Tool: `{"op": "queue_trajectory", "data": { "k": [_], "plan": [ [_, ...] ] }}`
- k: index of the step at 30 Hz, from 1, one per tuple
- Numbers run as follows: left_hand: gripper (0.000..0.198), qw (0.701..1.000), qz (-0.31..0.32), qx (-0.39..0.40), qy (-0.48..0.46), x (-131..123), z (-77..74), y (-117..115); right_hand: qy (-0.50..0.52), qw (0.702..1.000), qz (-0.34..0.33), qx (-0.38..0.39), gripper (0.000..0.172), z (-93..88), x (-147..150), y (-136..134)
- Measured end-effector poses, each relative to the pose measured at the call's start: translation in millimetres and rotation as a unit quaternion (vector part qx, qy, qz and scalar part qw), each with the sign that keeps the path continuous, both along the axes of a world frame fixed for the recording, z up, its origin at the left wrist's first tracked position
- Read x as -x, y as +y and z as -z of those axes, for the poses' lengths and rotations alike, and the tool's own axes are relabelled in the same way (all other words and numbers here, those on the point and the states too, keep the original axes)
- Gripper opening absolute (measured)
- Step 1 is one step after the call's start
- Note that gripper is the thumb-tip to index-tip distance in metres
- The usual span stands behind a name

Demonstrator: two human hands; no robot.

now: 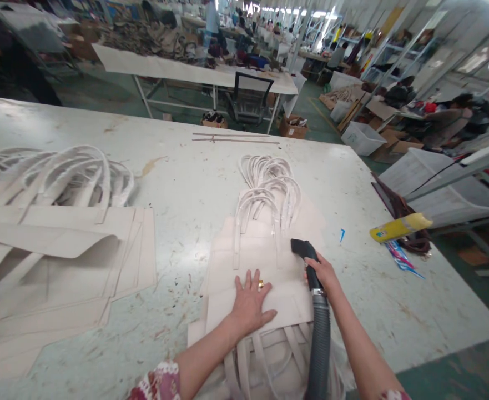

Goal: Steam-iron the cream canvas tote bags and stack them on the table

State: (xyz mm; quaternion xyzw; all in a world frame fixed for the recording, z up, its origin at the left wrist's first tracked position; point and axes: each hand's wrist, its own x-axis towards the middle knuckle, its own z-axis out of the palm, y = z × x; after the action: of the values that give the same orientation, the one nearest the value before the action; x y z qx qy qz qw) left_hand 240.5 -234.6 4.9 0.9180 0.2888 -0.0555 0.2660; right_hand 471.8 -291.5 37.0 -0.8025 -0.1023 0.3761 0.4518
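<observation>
Pressing left hand flat, fingers spread, on cream bag near tabletop's front edge; right hand gripping, seemingly, vacuum nozzle.

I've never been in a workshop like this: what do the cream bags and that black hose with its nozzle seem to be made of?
The cream bags look like matte faux leather or coated fabric: smooth, stiff panels lying flat, though which one is unclear. The hose looks like ribbed flexible plastic, grey and ringed. Its nozzle, gripped by the right hand, seems hard black plastic with a dull sheen. The left hand presses a bag flat.
</observation>
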Motion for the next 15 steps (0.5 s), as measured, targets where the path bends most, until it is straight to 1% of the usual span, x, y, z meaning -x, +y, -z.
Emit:
{"op": "queue_trajectory", "data": {
  "k": [3, 5, 6, 7, 8, 9, 10, 12, 13, 15],
  "plan": [
    [0.077, 1.000, 0.017, 0.014, 0.005, 12, -0.1, -2, -0.029, 0.999, 0.014, -0.004, 0.070, -2.1, -1, 0],
    [0.081, 0.999, 0.028, 0.027, 0.002, 22, 0.7, -4, -0.055, 0.998, 0.022, -0.002, 0.074, -10.3, 4, -3],
    [0.082, 0.999, 0.034, 0.030, -0.004, 26, 1.2, -5, -0.066, 0.998, 0.019, 0.003, 0.075, -16.3, 10, -3],
    [0.082, 0.999, 0.038, 0.028, -0.012, 30, 1.8, -6, -0.069, 0.998, 0.001, 0.006, 0.076, -23.1, 18, -3],
    [0.083, 0.999, 0.039, 0.025, -0.022, 33, 2.4, -7, -0.059, 0.998, -0.034, 0.010, 0.075, -29.9, 29, -1],
    [0.083, 0.999, 0.038, 0.020, -0.030, 36, 2.8, -8, -0.041, 0.996, -0.083, 0.013, 0.075, -36.0, 42, 2],
    [0.084, 0.999, 0.036, 0.016, -0.035, 38, 3.0, -8, -0.015, 0.990, -0.140, 0.016, 0.074, -41.0, 58, 7],
    [0.087, 0.998, 0.033, 0.019, -0.039, 40, 3.1, -7, 0.033, 0.969, -0.244, 0.026, 0.072, -45.6, 92, 21],
    [0.088, 0.998, 0.033, 0.024, -0.043, 42, 3.1, -7, 0.044, 0.959, -0.278, 0.030, 0.072, -45.4, 108, 29],
    [0.090, 0.997, 0.033, 0.033, -0.059, 45, 3.7, -5, 0.045, 0.946, -0.320, 0.027, 0.071, -41.8, 133, 46]
  ]
}}
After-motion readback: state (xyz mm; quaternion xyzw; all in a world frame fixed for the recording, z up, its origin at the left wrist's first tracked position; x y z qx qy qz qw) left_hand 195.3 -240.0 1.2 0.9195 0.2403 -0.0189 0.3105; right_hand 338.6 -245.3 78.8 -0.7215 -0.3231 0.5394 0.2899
